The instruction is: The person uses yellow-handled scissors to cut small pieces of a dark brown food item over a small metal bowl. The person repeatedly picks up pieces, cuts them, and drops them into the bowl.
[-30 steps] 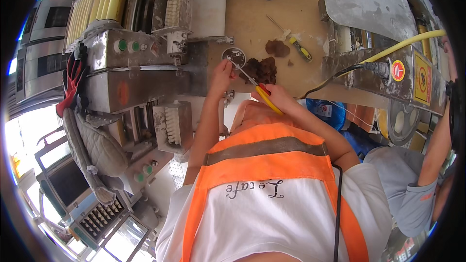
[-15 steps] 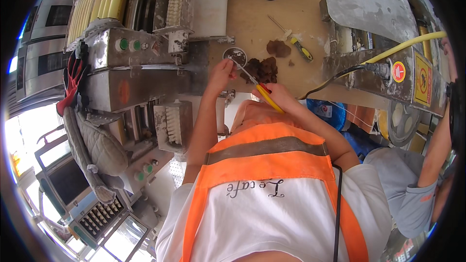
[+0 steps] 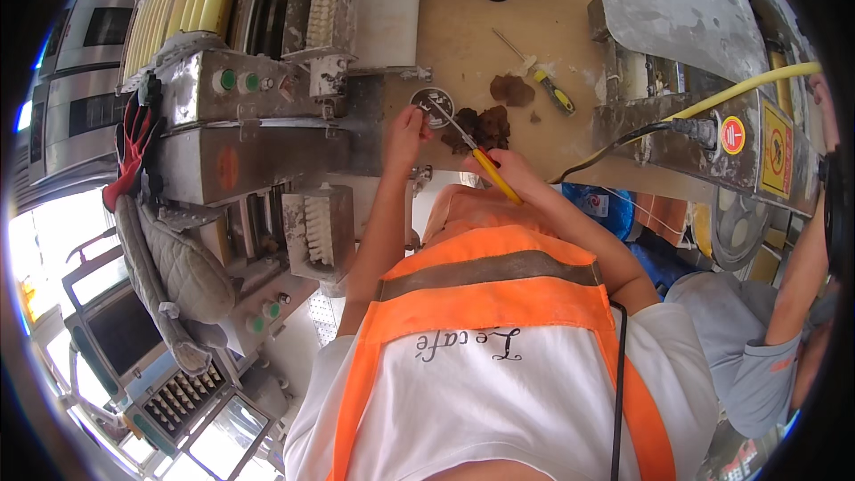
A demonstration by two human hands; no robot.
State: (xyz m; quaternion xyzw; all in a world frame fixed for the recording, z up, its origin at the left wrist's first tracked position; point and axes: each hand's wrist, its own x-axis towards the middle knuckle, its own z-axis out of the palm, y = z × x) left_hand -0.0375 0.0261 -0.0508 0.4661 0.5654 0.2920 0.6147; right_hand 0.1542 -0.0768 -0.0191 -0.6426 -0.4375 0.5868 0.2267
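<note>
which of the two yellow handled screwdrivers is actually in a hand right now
The screwdriver nearest the person, gripped by the right hand, tip at the round metal part. The other screwdriver lies untouched farther back on the wooden bench.

Left hand (image 3: 405, 129) pinches the round metal part (image 3: 434, 107) near the workbench's (image 3: 454, 31) left edge. Right hand (image 3: 508, 169) grips a yellow-handled screwdriver (image 3: 481, 163), its tip on that part. Brown lumps (image 3: 485, 125) sit just beside the blade, one more (image 3: 509, 89) a little farther in. A second screwdriver (image 3: 552, 91) lies mid-bench, apart. A yellow hose (image 3: 757, 85) runs over the machine at the right edge. Another person's arm (image 3: 797, 258) is at far right.
</note>
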